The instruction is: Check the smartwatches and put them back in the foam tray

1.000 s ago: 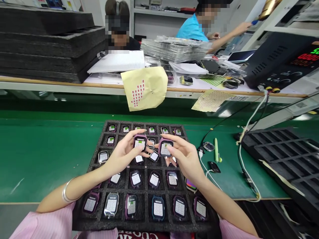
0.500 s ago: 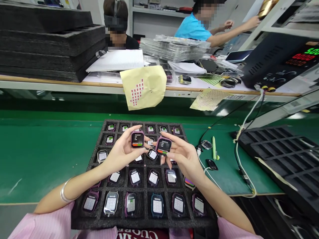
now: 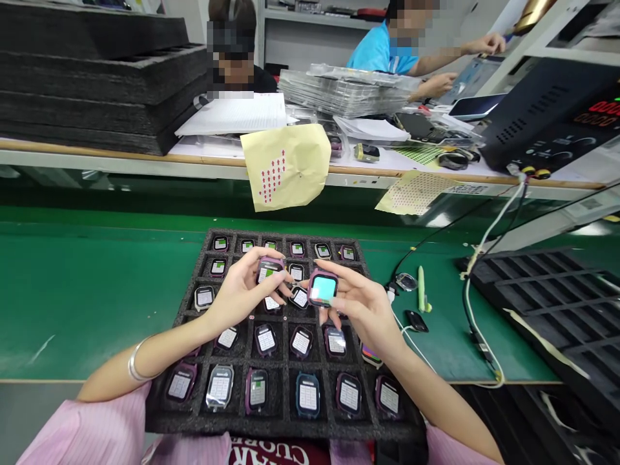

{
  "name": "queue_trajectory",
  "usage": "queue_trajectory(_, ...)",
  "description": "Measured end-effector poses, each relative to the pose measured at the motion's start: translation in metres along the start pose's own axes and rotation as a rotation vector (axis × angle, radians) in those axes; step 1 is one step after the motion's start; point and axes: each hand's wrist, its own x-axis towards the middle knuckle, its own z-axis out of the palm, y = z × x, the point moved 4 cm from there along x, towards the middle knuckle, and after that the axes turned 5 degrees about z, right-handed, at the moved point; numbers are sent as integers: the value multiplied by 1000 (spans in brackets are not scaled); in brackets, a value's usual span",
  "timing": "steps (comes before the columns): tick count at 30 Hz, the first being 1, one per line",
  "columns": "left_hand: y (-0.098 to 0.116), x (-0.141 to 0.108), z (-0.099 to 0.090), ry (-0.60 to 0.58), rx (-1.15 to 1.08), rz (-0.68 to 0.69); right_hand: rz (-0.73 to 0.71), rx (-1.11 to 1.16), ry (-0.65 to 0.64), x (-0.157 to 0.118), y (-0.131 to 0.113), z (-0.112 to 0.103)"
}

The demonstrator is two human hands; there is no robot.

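Observation:
My left hand is closed around a purple-cased smartwatch, its thumb lying across the screen, which shows white and green. In my right hand is a second purple smartwatch, pinched at its edge, with a bright cyan screen facing me. Both are held over a black foam tray whose compartments carry several smartwatches with lit screens. Among them are a blue one and a clear-cased one in the front row. My hands hide some middle compartments.
Black foam trays are stacked at the back left. A power supply with cables stands on the shelf at right. A green pen and a small black device lie right of the tray. Two people sit across the bench.
My left thumb has moved onto its watch's screen, which turned from dark to white and green. The right watch's screen went from a dark menu to cyan. A co-worker's arms moved.

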Motion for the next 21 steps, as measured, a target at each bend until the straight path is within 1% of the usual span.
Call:
queue_trajectory(4, -4, 2, -2, 12, -17, -20, 3, 26, -48, -2, -2, 4)
queue_trajectory(10, -5, 0, 0, -59, -108, -23, 17, -61, 24, -1, 0, 4)
queue_trajectory(14, -12, 0, -3, -44, -108, -46, 31, -98, -25, -4, 1, 2)
queue_trajectory(16, -16, -1, -6, -46, -104, -51, 58, -133, -57, -4, 5, -3)
queue_trajectory(18, -20, -2, -10, -52, -89, -51, 92, -195, -88, 0, 11, -13)
queue_trajectory(20, -24, -4, -15, -63, -65, -51, 101, -333, -102, 9, 21, -29)
queue_trajectory(21, -26, -4, -18, -66, -46, -49, 84, -462, -91, 16, 27, -39)
